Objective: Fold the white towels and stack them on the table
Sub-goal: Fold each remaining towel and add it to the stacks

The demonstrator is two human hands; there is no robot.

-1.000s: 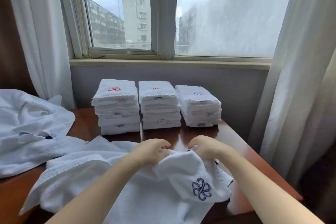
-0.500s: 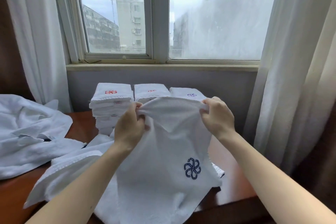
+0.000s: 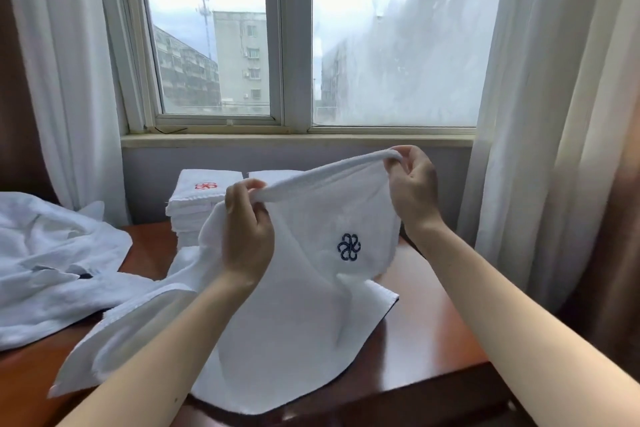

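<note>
White towel [image 3: 311, 305] with a dark blue flower emblem [image 3: 348, 246]: it hangs over the worktop [image 3: 436, 340], held up by its top edge, with its lower part resting on the wood.

Our left hand [image 3: 247, 236] has its grip clamped on the bunched left end of that edge, fingers curled round the cloth. Our right hand [image 3: 414, 191], higher and further back, pinches the other end between thumb and fingertips. The edge sags and rolls between the two, so we judge the step to be opening the towel out before the first fold.

To do it well, we should work each grip outward to a true corner and draw the hem taut and level. Then we lay the cloth flat so the emblem can end on top, as on the finished pile. Releasing too soon would likely leave it crumpled.

On the worktop, from the left, lies a loose heap of white linen [image 3: 52, 270]. Next comes a second towel [image 3: 131, 333] spread under our left forearm. Beyond it is a stack of folded towels [image 3: 197, 204] with a red emblem on top. Another stack sits just beside it, mostly hidden by the held towel. The wood to the right is glossy red-brown.

Behind hang a sheer left curtain [image 3: 62, 80], a two-pane window [image 3: 221, 45] facing grey apartment blocks, and a right curtain [image 3: 554, 114].
</note>
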